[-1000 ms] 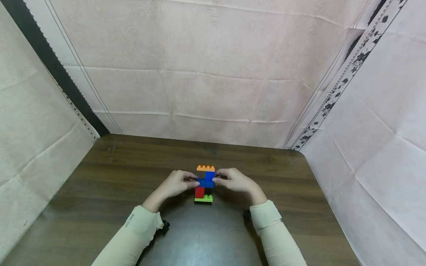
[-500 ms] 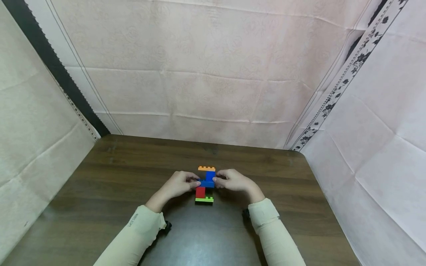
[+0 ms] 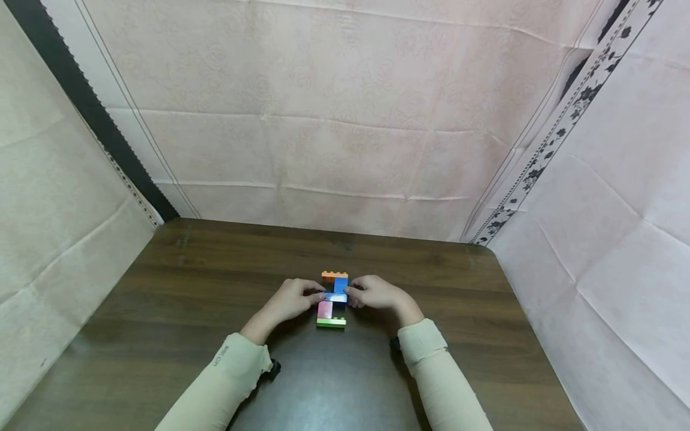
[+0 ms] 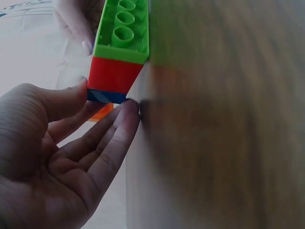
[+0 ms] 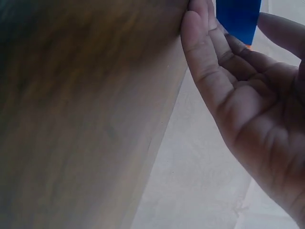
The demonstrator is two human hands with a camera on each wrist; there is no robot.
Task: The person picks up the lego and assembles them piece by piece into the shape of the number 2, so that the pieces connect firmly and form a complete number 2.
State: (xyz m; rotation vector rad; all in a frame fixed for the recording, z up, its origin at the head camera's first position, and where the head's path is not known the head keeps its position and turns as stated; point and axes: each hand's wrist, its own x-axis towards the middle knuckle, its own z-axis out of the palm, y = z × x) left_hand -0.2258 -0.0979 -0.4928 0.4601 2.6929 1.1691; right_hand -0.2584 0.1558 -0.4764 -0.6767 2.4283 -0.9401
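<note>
A toy brick build has a green plate (image 3: 331,323) nearest me, then a red brick (image 3: 324,309), a long blue brick (image 3: 335,297), another blue brick (image 3: 341,284) and an orange plate (image 3: 334,275) farthest away. The hollow underside of the green plate (image 4: 123,33) faces the left wrist camera. My left hand (image 3: 288,298) pinches the left end of the long blue brick between thumb and fingers. From the right, my right hand (image 3: 380,296) pinches the build at its blue bricks; only a piece of blue brick (image 5: 238,21) shows in that wrist view. Whether the build touches the table cannot be told.
The brown wooden table (image 3: 215,257) lies below both hands. A pale cloth wall (image 3: 334,149) rises behind its far edge, with more cloth at the left (image 3: 64,209) and right (image 3: 604,239). Both sleeves are pale, with a dark wrist device (image 3: 274,370) below the left cuff.
The build has tilted slightly, so its red and blue faces now catch a bright glare. Both hands keep their hold and have shifted only slightly.
</note>
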